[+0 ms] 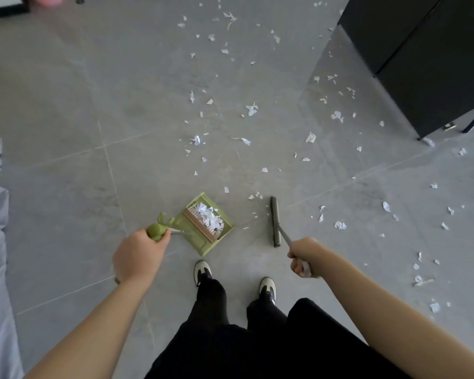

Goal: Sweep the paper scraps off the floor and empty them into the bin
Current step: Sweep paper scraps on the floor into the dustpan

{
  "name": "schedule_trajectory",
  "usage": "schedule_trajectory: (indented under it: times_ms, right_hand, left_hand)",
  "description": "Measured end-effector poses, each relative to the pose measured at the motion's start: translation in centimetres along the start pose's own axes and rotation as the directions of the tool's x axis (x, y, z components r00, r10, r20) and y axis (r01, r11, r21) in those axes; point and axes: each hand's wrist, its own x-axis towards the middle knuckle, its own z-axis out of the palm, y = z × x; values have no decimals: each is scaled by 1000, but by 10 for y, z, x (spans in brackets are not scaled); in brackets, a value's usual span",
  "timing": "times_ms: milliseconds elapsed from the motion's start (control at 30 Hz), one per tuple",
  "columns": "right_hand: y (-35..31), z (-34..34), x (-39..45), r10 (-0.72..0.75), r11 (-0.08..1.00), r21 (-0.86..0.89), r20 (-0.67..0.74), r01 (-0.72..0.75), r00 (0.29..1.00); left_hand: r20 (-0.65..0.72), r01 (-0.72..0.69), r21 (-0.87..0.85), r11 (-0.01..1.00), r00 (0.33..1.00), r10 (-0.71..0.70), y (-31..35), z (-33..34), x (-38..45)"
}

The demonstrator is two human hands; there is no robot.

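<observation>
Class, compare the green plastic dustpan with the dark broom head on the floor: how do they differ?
The green plastic dustpan is a wide tray holding white paper scraps; the dark broom head is a narrow bar carrying none. The left hand grips the dustpan's handle, the right hand the broom's. Both rest on the grey floor.

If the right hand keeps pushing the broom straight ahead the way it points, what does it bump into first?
Probably the few small paper scraps just past the broom head, which the right hand holds by its handle. The green dustpan sits off to the left, out of that line. Depth is hard to judge.
</observation>
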Motion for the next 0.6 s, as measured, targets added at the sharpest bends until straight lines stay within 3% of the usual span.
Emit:
schedule_trajectory:
  times_ms: [133,300,433,600]
  right_hand:
    - [-19,58,-22,-110,967,244,135,74,985]
    - [-36,90,-30,-280,761,648,276,37,920]
    - [-37,88,-23,-304,658,752,322,-47,897]
    - [-38,78,-19,-279,659,752,253,-7,926]
  left_hand:
    - [24,-14,-2,1000,1000,15,-21,-16,31]
    - [30,-18,23,1000,999,18,-42,-27,56]
    - [41,-35,40,999,999,33,-52,-30,70]
    - [64,-74,56,996,996,70,-51,-31,81]
